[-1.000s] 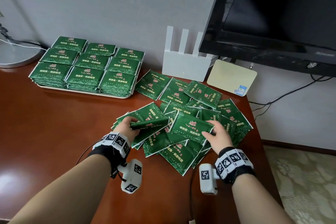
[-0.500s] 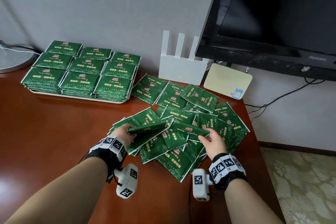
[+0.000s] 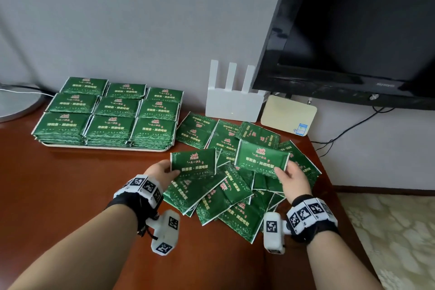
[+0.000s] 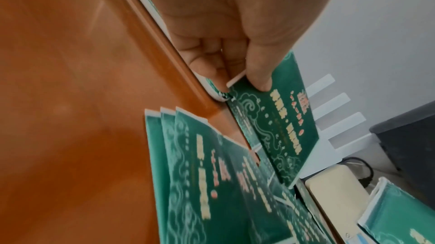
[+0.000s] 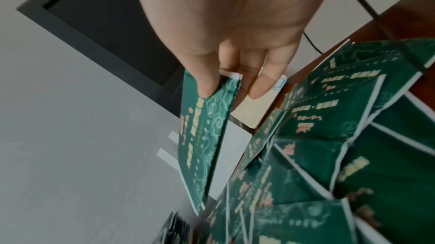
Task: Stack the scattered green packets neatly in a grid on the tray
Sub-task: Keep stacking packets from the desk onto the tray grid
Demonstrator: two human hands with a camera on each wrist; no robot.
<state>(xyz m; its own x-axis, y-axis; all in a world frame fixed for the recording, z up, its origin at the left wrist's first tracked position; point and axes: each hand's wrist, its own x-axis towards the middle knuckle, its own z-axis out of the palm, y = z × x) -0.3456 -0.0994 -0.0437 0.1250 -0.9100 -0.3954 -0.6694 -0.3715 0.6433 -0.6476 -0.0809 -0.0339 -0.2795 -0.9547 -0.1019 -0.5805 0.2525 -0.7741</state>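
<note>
Both packets now lifted off the pile right of the tray (image 3: 106, 146): your left hand (image 3: 162, 172) pinches one packet (image 3: 193, 162), right hand (image 3: 292, 178) pinches another (image 3: 262, 156). Next, carry them to the tray.

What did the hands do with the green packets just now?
Each hand lifted its packet off the loose pile and turned its printed face up: the left hand grips one packet, the right hand grips another. The tray and its stacked grid stayed put.
</note>
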